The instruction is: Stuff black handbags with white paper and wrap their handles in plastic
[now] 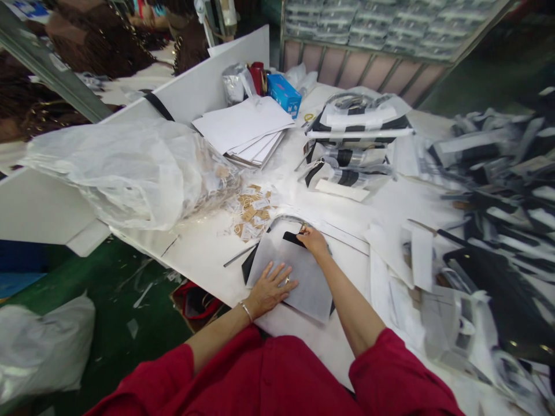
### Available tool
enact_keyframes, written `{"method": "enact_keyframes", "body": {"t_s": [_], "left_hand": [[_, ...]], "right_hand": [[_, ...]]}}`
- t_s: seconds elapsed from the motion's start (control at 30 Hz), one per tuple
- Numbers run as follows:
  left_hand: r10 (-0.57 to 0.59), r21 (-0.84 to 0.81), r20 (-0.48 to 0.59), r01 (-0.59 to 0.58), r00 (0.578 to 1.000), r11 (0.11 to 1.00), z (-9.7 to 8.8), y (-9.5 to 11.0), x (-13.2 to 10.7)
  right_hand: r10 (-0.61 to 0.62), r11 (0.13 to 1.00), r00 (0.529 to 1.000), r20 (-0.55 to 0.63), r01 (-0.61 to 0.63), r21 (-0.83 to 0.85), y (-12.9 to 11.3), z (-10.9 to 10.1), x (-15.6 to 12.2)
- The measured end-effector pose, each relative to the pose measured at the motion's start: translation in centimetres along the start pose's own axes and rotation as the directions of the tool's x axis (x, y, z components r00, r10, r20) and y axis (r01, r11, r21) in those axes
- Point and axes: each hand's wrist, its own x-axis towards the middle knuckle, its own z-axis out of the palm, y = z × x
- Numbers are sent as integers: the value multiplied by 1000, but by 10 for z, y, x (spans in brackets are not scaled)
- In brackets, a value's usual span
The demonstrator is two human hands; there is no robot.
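Note:
A black handbag [248, 267] lies flat on the white table in front of me, mostly covered by a translucent white sheet [299, 283]. My left hand [269, 290] rests on that sheet with its fingers spread. At the bag's top edge, a black flap [293, 237] shows beyond the sheet. My right hand [313, 240] is closed in a pinch beside this flap, near a small metal fitting. What sits between those fingertips is hidden. Behind the flap curves the bag's handle [284, 218], which looks wrapped in clear film.
Brown tags with strings [254, 211] lie beyond the bag, beside a large plastic bag [143, 173]. White boards [245, 124] and a blue box [284, 94] stand farther back. Wrapped black bags [355, 124] lie at the back; many more [498, 277] cover the right side.

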Motion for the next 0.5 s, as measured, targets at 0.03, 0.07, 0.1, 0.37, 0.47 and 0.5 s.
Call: {"method": "enact_keyframes", "body": {"t_s": [0.03,0.07,0.1,0.37,0.47,0.5], "left_hand": [[-1,-6,0,1,1000,1000,0,0,0],[-3,-13,-2,3,1000,1000,0,0,0],[-5,-20,-6,5,1000,1000,-1,1,0],[1,-77,-20,-3,1000,997,0,0,0],[-24,-123,7,24,1000,992,-6,0,-2],[-33,-150,18,35,999,988,-11,1,-3]], "right_hand": [[-37,999,998,-52,38,2,-4,-6,-3],[-90,996,990,-109,92,13,-8,-11,-10],[-153,987,975,-159,160,29,-11,-15,-19],[-435,894,897,-81,420,-153,28,31,-115],[-474,873,875,-93,454,-178,39,42,-121],[-482,870,871,-95,462,-174,40,43,-120]]}}
